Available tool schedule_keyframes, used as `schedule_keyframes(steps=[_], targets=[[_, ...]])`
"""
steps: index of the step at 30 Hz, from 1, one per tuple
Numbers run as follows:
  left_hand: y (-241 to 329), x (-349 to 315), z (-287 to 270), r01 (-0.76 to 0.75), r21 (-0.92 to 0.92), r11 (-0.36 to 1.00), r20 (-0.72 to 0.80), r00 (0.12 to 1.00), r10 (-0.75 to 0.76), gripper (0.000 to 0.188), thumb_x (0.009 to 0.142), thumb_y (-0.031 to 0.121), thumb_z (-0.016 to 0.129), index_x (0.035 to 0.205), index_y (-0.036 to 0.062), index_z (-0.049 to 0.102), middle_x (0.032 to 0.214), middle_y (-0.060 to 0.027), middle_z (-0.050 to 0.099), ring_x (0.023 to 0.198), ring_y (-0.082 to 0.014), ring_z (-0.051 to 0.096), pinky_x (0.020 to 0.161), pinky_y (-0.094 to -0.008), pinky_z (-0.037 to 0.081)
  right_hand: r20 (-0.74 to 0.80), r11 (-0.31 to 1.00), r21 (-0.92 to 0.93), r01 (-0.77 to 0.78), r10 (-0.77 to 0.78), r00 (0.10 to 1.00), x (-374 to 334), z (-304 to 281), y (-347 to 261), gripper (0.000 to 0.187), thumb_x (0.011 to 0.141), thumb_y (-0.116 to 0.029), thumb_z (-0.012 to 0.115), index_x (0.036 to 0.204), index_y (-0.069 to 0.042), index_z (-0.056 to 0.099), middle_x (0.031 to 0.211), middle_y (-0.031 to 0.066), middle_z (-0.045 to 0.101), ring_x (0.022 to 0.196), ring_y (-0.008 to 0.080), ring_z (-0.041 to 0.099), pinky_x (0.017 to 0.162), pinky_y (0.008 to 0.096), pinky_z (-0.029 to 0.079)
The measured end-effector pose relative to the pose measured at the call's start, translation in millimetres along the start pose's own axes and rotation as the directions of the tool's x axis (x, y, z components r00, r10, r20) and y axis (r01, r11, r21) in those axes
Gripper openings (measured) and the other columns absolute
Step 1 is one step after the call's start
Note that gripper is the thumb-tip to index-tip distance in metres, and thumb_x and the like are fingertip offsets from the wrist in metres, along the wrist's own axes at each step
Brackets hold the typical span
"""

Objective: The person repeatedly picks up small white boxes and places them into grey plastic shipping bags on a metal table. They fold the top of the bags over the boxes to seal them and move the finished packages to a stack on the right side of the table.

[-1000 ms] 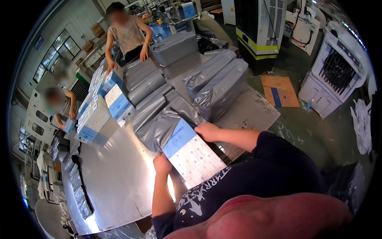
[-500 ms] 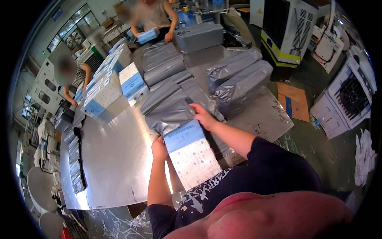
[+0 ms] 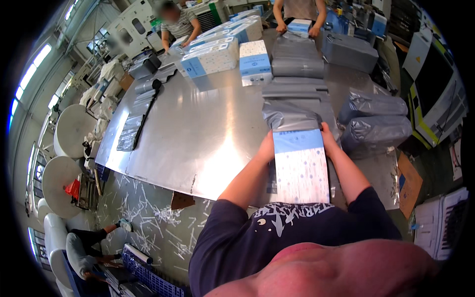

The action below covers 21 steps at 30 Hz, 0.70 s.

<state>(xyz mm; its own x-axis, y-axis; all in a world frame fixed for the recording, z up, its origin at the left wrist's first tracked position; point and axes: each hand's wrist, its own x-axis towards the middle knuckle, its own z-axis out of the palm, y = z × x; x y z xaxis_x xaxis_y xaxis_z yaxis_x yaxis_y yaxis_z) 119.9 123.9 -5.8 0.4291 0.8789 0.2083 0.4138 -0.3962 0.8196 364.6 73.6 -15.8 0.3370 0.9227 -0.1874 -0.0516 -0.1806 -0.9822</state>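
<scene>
A white-and-blue wrapped pack [image 3: 301, 168] lies in front of me on the metal table, its near end by my shirt. Its far end sits inside the mouth of a grey plastic bag [image 3: 292, 117]. At the left of this mouth my left hand [image 3: 267, 146] is closed on the bag's edge against the pack, fingers partly hidden. My right hand [image 3: 329, 138] grips the bag's edge on the other side. Beyond, flat grey bags [image 3: 297, 87] lie in a layered stack.
Filled grey bags [image 3: 376, 129] stand at right, another [image 3: 350, 53] farther back. White-and-blue packs [image 3: 210, 58] line the far left of the metal table [image 3: 198, 123]; a dark roll of bags [image 3: 136, 116] lies left. Two co-workers [image 3: 180, 24] [image 3: 299, 10] handle packs across the table.
The view has swung left. My right hand has come down from the top of the bag to the pack's right side. The bag now covers more of the pack's blue end.
</scene>
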Motion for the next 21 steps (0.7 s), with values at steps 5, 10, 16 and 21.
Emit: schedule_keyframes(steps=[5,10,16,21], targets=[[21,-50,-32,-0.041,0.062,0.997,0.048,0.998,0.038,0.018,0.079,0.011,0.055,0.092,-0.0018,0.06,0.092,-0.0234,0.061,0.088,-0.0396,0.059,0.077,-0.0438,0.048,0.147,0.705,-0.582,0.405,-0.398,0.905,-48,-28,-28,0.038,0.087,-0.013,0.048,0.125,-0.009,0.041,0.089,0.021,0.062,0.081,0.0324,0.061,0.072,0.0408,0.047],[38,-124,-16,-0.263,0.477,0.839,0.522,0.852,-0.029,0.015,0.073,0.008,0.054,0.082,-0.0011,0.061,0.09,-0.0206,0.062,0.082,-0.0366,0.062,0.076,-0.0432,0.05,0.179,0.519,-0.836,0.177,-0.046,0.983,-142,-40,-18,0.031,0.08,-0.03,0.056,0.093,-0.002,0.061,0.085,0.0245,0.063,0.083,0.0443,0.059,0.072,0.0498,0.047],[47,-154,-26,-0.166,0.011,0.986,0.821,0.565,0.086,0.018,0.071,0.014,0.058,0.074,-0.0028,0.063,0.081,-0.0228,0.063,0.081,-0.0367,0.062,0.068,-0.0424,0.049,0.55,0.459,-0.741,0.491,-0.006,0.835,-225,-62,0,0.028,0.07,-0.024,0.067,0.086,-0.002,0.065,0.079,0.0242,0.061,0.076,0.0407,0.061,0.066,0.0412,0.049],[37,-109,-22,0.015,-0.016,1.0,0.552,0.834,-0.004,0.014,0.081,0.012,0.06,0.075,-0.0001,0.055,0.062,-0.0152,0.053,0.055,-0.0243,0.049,0.054,-0.036,0.04,0.371,0.119,-0.929,0.351,0.293,0.881,-191,-78,-46,0.025,0.074,-0.014,0.059,0.096,-0.004,0.064,0.091,0.0198,0.064,0.084,0.0358,0.062,0.072,0.0436,0.049]])
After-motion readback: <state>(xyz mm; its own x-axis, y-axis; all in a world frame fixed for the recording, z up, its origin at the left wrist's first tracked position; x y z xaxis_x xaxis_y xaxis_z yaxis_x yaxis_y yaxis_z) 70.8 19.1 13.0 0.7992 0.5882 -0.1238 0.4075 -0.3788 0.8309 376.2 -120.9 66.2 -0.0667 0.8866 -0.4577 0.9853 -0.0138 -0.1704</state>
